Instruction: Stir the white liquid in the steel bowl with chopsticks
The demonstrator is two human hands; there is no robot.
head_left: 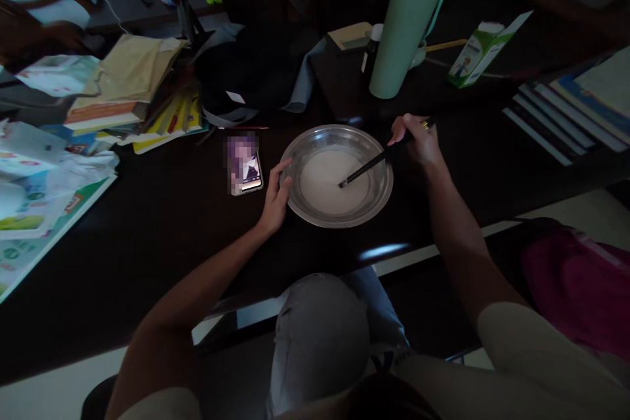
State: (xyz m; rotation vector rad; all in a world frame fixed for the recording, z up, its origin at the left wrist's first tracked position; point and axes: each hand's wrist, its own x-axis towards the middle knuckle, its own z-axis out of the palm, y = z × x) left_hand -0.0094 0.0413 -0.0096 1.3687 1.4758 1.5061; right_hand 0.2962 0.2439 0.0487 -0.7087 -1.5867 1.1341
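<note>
A round metal bowl with a wide rim stands on the dark table. Whitish, smooth-looking stuff covers its bottom; whether it is liquid or paste I cannot tell. My left hand grips the bowl's left rim, thumb and fingers around the edge. From the right, my right hand is closed around a pair of black chopsticks. They slant down to the left, with their tips in the whitish stuff near the bowl's middle.
Left of the bowl lies a phone with its screen lit. A tall green flask, a small dark bottle and a green-white box stand behind. Books lie at right, more books and packs at left.
</note>
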